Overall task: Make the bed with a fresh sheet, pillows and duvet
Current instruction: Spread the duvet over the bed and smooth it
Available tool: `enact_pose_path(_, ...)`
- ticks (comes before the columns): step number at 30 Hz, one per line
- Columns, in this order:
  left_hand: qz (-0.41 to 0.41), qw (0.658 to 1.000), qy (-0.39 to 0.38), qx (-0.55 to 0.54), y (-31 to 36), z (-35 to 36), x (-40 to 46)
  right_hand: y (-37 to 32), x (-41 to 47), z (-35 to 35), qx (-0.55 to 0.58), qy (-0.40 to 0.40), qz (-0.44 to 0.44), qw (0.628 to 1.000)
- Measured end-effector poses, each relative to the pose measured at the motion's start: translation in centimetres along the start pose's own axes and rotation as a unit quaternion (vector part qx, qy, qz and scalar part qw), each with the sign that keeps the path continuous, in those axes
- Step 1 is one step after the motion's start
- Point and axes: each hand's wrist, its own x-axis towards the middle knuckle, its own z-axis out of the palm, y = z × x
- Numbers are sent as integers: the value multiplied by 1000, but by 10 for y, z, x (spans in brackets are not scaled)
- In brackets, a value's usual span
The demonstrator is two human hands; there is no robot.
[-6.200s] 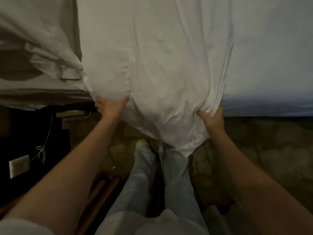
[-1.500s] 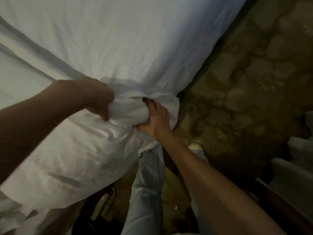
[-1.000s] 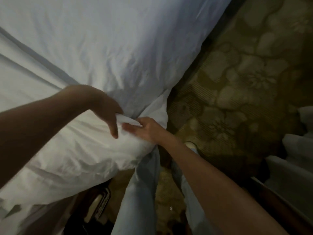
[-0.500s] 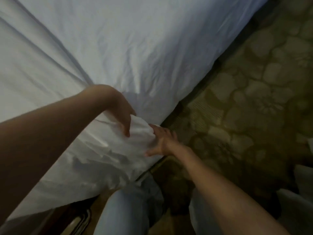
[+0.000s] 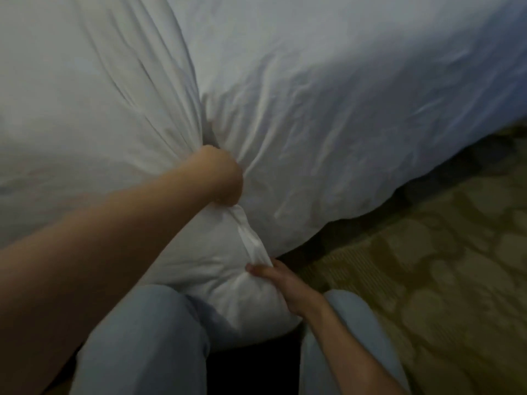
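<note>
At the near corner of the bed, seen from the head camera, a person is crouching with both knees in pale blue jeans (image 5: pixel 148 346) close against the mattress. The white cotton sheet (image 5: pixel 328 89) is lying across the whole mattress top and draping over the corner toward the patterned olive carpet (image 5: pixel 433 280). The left hand (image 5: pixel 224 176) is bunching a fistful of sheet on top of the corner, fingers curled into the cloth, while the right hand (image 5: pixel 281 283) is pinching a narrow fold lower down at the corner's side, thumb pressing it in place. To my eye this is corner tucking; doing it well means the upper hand drawing the creases taut while the lower hand is feeding the fold flat under the mattress, not twisted.
</note>
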Motion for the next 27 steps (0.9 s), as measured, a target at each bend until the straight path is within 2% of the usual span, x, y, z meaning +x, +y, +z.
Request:
enact_pose_path(1, -17, 999, 42, 16, 3, 5, -4, -2, -3, -2, 8, 0, 7, 1000)
enact_pose_path(3, -28, 997, 74, 11, 5, 10, -13, -10, -7, -5, 3, 29, 29, 999)
enact_pose_path(4, -17, 997, 76, 30, 5, 12, -14, -12, -10, -5, -13, 39, 38, 998)
enact_pose_path(5, -4, 994, 108, 3, 7, 12, -18, -14, -13, -3, -28, 50, 44, 997)
enact_pose_path(9, 84, 969, 137, 185, 12, 4, -31, -7, -27, 3, -122, 79, 31, 989)
enact_pose_path(10, 108, 958, 170, 204, 9, 2, -29, -7, -30, 1, -134, 70, 26, 988)
enact_pose_path(11, 101, 960, 169, 197, 10, 1, -29, -8, -34, -1, -140, 58, 23, 988)
enact_pose_path(12, 55, 967, 156, 196, 11, 5, -34, -11, -39, -3, -153, 32, 26, 987)
enact_pose_path(13, 38, 969, 178, 168, 11, 2, -39, -13, -43, -4, -162, 13, 24, 986)
enact_pose_path(16, 21, 973, 179, 143, 9, -7, -47, -9, -54, -10, -204, -22, 3, 979)
enact_pose_path(19, 32, 967, 224, 119, 9, 2, -45, -6, -65, -19, -151, -77, 30, 985)
enact_pose_path(21, 43, 942, 321, 84, 12, 19, -43, -6, -61, -29, -137, -63, 50, 987)
enact_pose_path(23, 40, 877, 480, 7, 21, 48, -42, -11, -44, -36, -268, 33, 36, 962)
enact_pose_path(25, -20, 834, 549, -57, 30, 74, -51, -11, -23, -39, -393, 150, 27, 907)
enact_pose_path(27, -126, 796, 581, -109, 31, 96, -71, -12, -8, -40, -329, 180, -25, 927)
